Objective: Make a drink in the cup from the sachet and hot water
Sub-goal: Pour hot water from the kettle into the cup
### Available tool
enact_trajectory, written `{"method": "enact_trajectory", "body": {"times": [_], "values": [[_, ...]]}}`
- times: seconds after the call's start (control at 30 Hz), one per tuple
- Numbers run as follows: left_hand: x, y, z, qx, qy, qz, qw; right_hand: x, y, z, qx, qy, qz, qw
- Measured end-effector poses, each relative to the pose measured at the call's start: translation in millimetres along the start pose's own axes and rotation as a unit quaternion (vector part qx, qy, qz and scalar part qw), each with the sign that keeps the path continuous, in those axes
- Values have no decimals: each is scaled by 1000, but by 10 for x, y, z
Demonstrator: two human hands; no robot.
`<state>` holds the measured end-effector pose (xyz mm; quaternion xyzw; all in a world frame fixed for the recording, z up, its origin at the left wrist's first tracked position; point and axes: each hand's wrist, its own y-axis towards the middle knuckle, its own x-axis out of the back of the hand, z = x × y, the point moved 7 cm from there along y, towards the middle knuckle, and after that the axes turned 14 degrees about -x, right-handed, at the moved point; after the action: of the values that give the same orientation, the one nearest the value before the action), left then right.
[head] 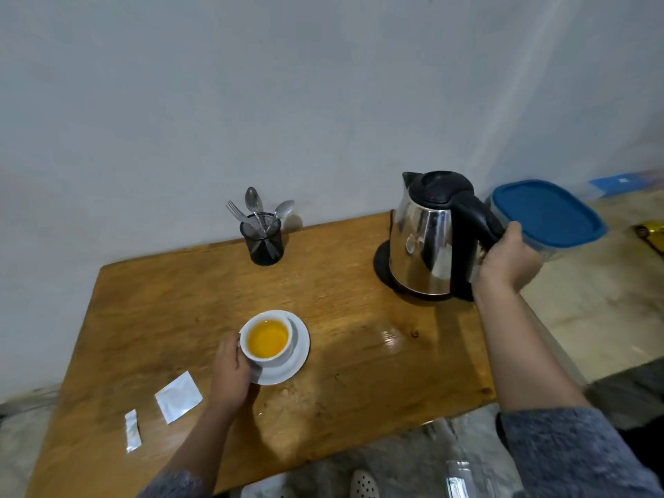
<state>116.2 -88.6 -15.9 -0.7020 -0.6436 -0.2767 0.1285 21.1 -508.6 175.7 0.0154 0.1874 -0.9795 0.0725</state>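
Note:
A white cup (287, 354) holding orange-yellow liquid stands on a white saucer (301, 348) in the middle of the wooden table (359, 372). My left hand (231, 368) wraps the cup's left side. My right hand (508, 262) grips the black handle of a steel kettle (427, 239), which sits upright on its black base at the table's back right. The torn silver sachet (178, 396) lies flat to the left of my left hand. Its torn-off strip (132, 430) lies further left near the front edge.
A black mesh holder (264, 240) with spoons and a fork stands at the back against the wall. A clear container with a blue lid (546, 213) sits right behind the kettle at the table's right edge. Floor lies to the right.

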Motion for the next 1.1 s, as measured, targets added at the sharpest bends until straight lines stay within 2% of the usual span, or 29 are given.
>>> {"method": "enact_trajectory", "body": {"times": [0.17, 0.37, 0.57, 0.77, 1.1], "values": [[-30, -32, -29, 7, 27, -16, 999, 39, 281, -221, -44, 32, -29, 998], [-43, -56, -94, 20, 42, -39, 998, -29, 454, -393, -79, 65, -11, 995], [-48, -80, -101, 39, 45, -48, 997, -251, 526, -498, -95, 50, 18, 994], [-48, -83, -144, 32, 40, -54, 997, -429, 598, -523, -68, 13, 27, 997], [-63, -76, -73, 33, 39, -52, 997, -463, 728, -573, -73, -8, 54, 996]]}}
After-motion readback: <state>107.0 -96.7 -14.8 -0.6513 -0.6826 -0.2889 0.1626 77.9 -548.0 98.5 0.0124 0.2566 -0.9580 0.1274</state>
